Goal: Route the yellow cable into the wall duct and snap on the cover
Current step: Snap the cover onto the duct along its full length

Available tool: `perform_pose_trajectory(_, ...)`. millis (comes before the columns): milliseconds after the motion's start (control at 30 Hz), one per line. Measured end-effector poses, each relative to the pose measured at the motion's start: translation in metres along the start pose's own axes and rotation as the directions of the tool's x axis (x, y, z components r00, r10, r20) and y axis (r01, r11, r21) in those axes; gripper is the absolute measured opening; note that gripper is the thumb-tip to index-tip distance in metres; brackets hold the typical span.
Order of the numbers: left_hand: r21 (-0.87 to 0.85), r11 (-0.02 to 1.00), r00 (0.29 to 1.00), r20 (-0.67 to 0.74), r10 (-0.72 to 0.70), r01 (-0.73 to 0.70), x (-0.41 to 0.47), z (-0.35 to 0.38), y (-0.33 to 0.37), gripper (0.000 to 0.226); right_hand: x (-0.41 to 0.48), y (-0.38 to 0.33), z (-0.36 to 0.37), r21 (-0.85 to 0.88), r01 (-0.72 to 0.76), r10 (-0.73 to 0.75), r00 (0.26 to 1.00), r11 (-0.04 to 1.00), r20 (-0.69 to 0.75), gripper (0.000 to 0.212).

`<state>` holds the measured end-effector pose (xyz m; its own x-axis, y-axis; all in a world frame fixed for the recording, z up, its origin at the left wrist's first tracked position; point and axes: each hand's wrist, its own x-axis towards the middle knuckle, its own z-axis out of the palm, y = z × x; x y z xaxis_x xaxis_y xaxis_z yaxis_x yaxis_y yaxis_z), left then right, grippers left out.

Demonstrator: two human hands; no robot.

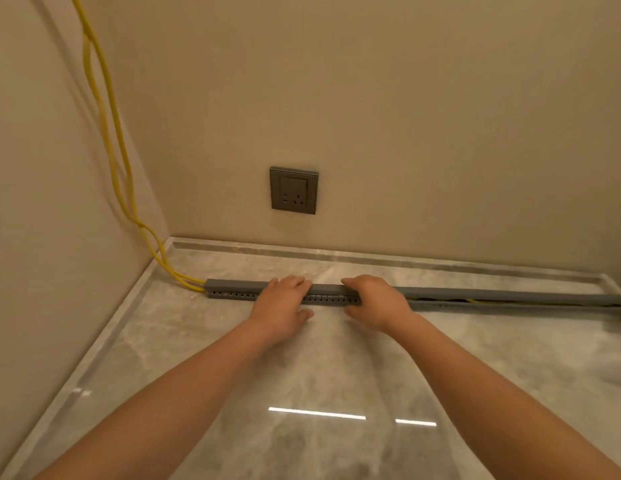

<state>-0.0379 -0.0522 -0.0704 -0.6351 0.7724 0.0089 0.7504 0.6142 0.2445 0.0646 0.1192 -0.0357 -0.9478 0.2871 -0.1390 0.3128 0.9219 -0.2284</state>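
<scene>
Left hand [285,301] is laid w/ near-flat fingers on the grey cover [233,283]. Right hand [376,299] is curled over it, thumb at the front, centre of frame. Pressure is best walked rightwards in short steps, as the cover gapes at right w/ yellow cable [137,223] showing inside. Duct [229,294]: rigid, slotted, straight plastic on glossy marble floor [337,375].

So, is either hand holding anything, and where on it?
The grey duct cover, toward its left end. The left hand presses flat on its top; the right hand grips it, fingers over the top, thumb at the front.
</scene>
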Motion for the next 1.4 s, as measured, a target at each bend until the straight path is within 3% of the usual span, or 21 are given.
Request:
perform_pose_trajectory(200, -0.023, 0.997, 0.997, 0.01, 0.071, -0.071, 0.025, 0.015, 0.085, 0.058, -0.037, 0.074, -0.018, 0.034, -0.065, 0.066, 0.997, 0.997, -0.051, 0.052)
perform_pose_trajectory(433, 0.001, 1.0, 1.0, 0.018, 0.005, -0.005, 0.05, 0.037, 0.184, 0.061, -0.07, 0.168, -0.044, 0.057, -0.048, 0.05, 0.998, 0.997, -0.041, 0.04)
perform_pose_trajectory(767, 0.072, 0.997, 1.0, -0.008, -0.022, 0.023, 0.081, 0.066, 0.303, 0.059, -0.104, 0.278, -0.066, 0.06, 0.011, -0.011, 1.0, 0.998, -0.006, 0.049)
perform_pose_trajectory(1000, 0.124, 0.992, 0.998, 0.063, -0.019, 0.011, 0.1, 0.069, 0.342, 0.064, -0.114, 0.323, -0.07, 0.07, -0.018, 0.018, 1.0, 0.997, -0.006, 0.053)
perform_pose_trajectory(1233, 0.161, 0.987, 0.998, 0.057, -0.015, 0.005, 0.114, 0.065, 0.353, 0.052, -0.122, 0.348, -0.071, -0.049, -0.099, 0.099, 0.995, 0.994, -0.002, 0.058)
perform_pose_trajectory(1400, 0.102, 0.991, 0.995, 0.056, 0.087, -0.092, 0.128, 0.072, 0.366, 0.045, -0.13, 0.367, -0.07, -0.02, -0.172, 0.172, 0.985, 0.985, -0.003, 0.064)
